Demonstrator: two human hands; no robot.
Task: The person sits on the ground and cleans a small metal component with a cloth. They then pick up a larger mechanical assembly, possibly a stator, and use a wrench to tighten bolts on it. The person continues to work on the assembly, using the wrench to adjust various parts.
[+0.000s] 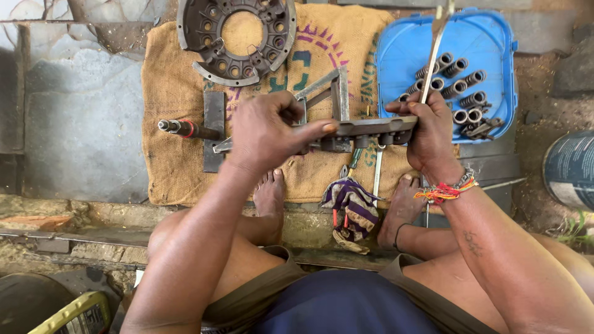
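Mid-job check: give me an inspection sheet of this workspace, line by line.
Surface: burlap sack spread on stone ground.
Job's things: dark metal bar held between both hands; thin rod in the right hand.
Clutter: round metal housing, blue tray of metal sleeves, striped rag, angle frame.
Grippers: left hand and right hand both grip the bar.
Cables: nothing seen.
Surroundings: drum at right, yellow can lower left.

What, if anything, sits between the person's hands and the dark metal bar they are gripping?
Nothing visible does. The left hand and the right hand both grip the dark metal bar directly, above the brown burlap sack. The right hand also holds a thin metal rod.
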